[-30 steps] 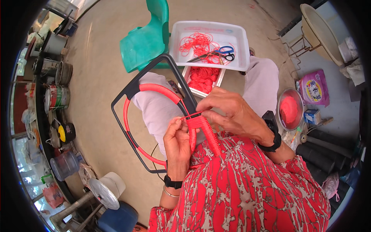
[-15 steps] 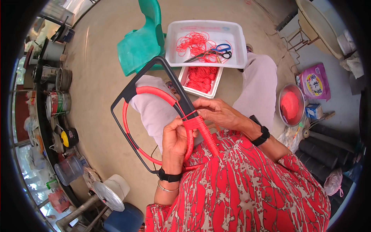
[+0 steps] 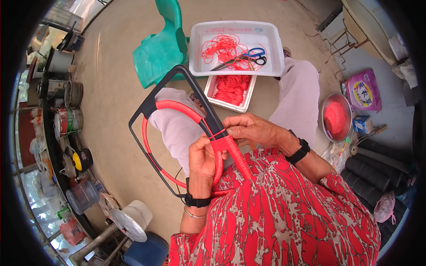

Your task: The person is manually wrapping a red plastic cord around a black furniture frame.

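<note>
A black frame [image 3: 194, 93] with rounded corners leans across my lap, with curved tubing joined to it. Red cord [image 3: 238, 158] is wound tightly along part of its straight bar down to my shirt, and red wrapping [image 3: 179, 106] covers stretches of the curved tubing. My left hand [image 3: 202, 159] is closed round the tubing just below the wound section, its fingertips partly hidden behind it. On the other side of the bar, my right hand [image 3: 250, 131] pinches at the edge, where a red strand [image 3: 217, 133] crosses the black surface.
Ahead, a white tray [image 3: 195, 53] holds loose red cord and scissors [image 3: 255, 55], above a smaller white box [image 3: 244, 106] of red cord. A green chair [image 3: 155, 57] stands left of them. To the right are a metal basin [image 3: 327, 131] and a purple bag [image 3: 364, 91].
The surroundings have shifted slightly in the picture. Both hands keep nearly the same places on the frame and cord, with only a tiny movement of the right fingers.
</note>
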The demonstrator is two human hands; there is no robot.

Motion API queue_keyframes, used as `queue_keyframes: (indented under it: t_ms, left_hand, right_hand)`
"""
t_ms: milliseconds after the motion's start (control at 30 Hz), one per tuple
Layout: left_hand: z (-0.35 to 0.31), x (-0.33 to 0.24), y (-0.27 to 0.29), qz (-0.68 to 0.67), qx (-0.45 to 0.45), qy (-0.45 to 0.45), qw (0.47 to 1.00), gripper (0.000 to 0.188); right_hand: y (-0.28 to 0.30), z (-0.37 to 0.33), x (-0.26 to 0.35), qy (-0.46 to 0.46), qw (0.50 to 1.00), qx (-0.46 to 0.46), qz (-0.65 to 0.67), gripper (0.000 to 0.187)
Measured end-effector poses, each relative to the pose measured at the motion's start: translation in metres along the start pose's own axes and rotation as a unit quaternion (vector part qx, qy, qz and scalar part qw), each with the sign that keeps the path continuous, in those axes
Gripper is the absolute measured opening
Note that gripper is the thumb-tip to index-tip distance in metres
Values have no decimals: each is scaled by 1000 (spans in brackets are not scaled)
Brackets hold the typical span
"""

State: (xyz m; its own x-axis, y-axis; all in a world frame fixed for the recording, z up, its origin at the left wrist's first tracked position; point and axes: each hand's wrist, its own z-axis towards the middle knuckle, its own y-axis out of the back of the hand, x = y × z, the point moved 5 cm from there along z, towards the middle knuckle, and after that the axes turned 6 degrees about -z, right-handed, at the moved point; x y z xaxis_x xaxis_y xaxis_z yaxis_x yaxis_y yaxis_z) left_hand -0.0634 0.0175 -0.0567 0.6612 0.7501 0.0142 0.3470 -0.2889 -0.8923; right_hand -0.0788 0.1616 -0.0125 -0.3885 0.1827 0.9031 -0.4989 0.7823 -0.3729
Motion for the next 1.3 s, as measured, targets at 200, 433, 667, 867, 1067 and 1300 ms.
queue_keyframes:
  t_ms: [200, 433, 667, 867, 1067, 1300]
  left_hand:
    - [2, 0, 4, 33, -16, -34, 999, 31]
    - [-2, 7, -14, 12, 16, 10, 1000, 39]
    - [-3, 5, 2, -10, 48, 7, 999, 53]
    - [-8, 9, -15, -56, 69, 36, 995, 48]
    - [-7, 8, -8, -60, 23, 3, 998, 34]
    - [-8, 7, -7, -28, 18, 0, 999, 25]
  right_hand:
    - [10, 3, -10, 28, 999, -26, -6, 30]
    - [0, 3, 11, -27, 999, 22, -18, 37]
    - [-2, 13, 19, -34, 983, 141, -112, 37]
    - [-3, 12, 24, -33, 984, 122, -126, 31]
    - [3, 10, 15, -2, 994, 62, -93, 35]
    - [8, 10, 5, 0, 995, 36, -91, 29]
